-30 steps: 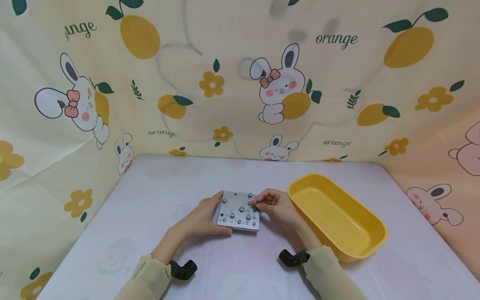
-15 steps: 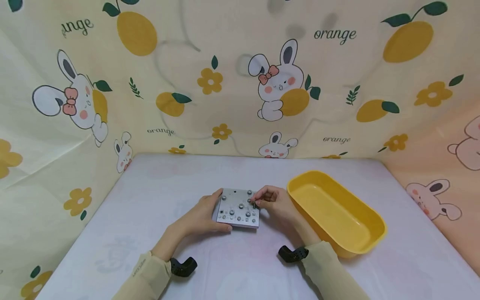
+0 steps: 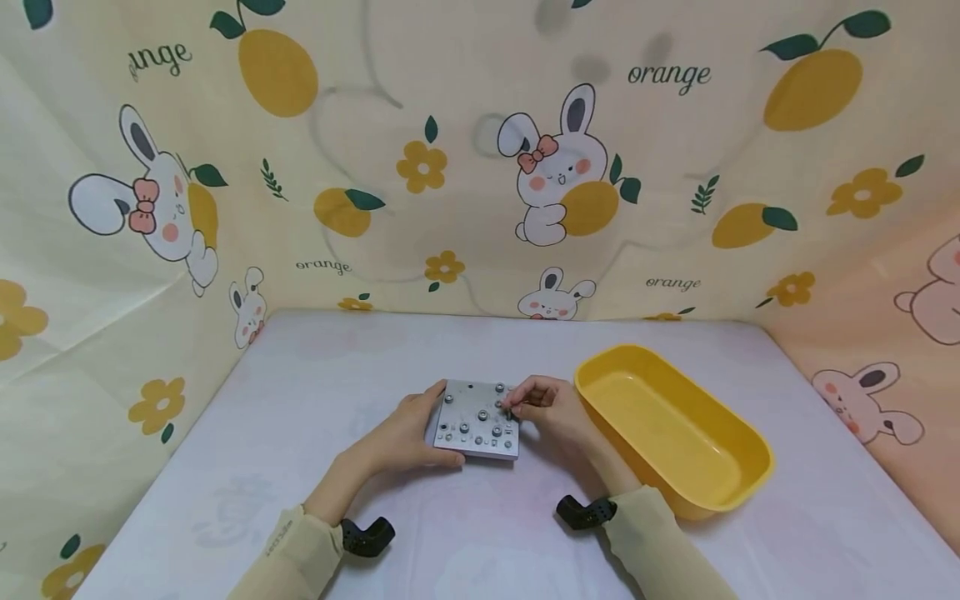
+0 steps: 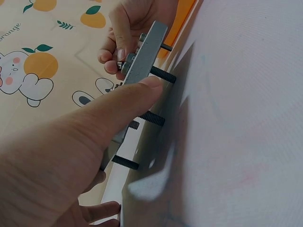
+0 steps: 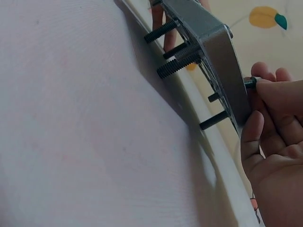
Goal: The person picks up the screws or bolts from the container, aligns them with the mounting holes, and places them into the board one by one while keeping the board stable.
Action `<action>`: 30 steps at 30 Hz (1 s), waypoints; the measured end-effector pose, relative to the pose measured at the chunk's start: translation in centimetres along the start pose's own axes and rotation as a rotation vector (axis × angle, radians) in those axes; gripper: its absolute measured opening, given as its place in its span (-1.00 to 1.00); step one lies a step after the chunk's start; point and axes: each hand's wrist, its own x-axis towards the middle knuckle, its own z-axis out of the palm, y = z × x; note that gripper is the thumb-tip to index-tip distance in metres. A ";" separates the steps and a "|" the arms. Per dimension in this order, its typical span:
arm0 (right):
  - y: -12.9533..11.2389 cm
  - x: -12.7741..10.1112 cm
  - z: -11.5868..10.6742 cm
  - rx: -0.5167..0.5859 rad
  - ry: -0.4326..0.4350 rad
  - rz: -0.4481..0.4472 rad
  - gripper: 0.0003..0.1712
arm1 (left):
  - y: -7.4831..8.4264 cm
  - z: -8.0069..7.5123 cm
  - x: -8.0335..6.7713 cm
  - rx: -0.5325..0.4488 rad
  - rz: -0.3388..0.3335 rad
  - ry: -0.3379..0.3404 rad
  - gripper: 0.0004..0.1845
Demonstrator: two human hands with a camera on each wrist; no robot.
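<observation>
A square silver metal plate (image 3: 468,408) bears several socket-head screws on its top face. Threaded shanks (image 5: 175,66) stick out of its underside, as both wrist views show. My left hand (image 3: 408,429) grips the plate by its left side, the thumb (image 4: 137,94) along the near edge. At the plate's right edge, my right hand (image 3: 551,408) pinches a small screw (image 5: 250,83) between thumb and forefinger; its thread points at the top face. How deep its tip sits in a hole cannot be told.
Right of the plate, close by my right forearm, stands a yellow plastic tub (image 3: 675,433). A white cloth (image 3: 465,533) covers the table. Printed fabric walls (image 3: 450,167) close off the back and both sides.
The right fingertips shift very slightly at the screw. The plate and my left hand keep their places, apart from a small sway of the head view.
</observation>
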 end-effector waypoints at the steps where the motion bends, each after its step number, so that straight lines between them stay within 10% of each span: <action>1: 0.0 0.0 0.0 0.004 -0.003 0.001 -0.88 | 0.0 0.0 0.0 0.000 0.000 -0.001 0.33; 19: 0.4 0.2 0.0 0.022 -0.038 0.011 -0.88 | 0.2 -0.2 -0.2 -0.002 -0.011 -0.003 0.32; 30: -2.2 -0.4 0.3 0.017 0.135 0.105 -0.86 | 0.3 -0.2 0.2 -0.001 0.007 -0.021 0.33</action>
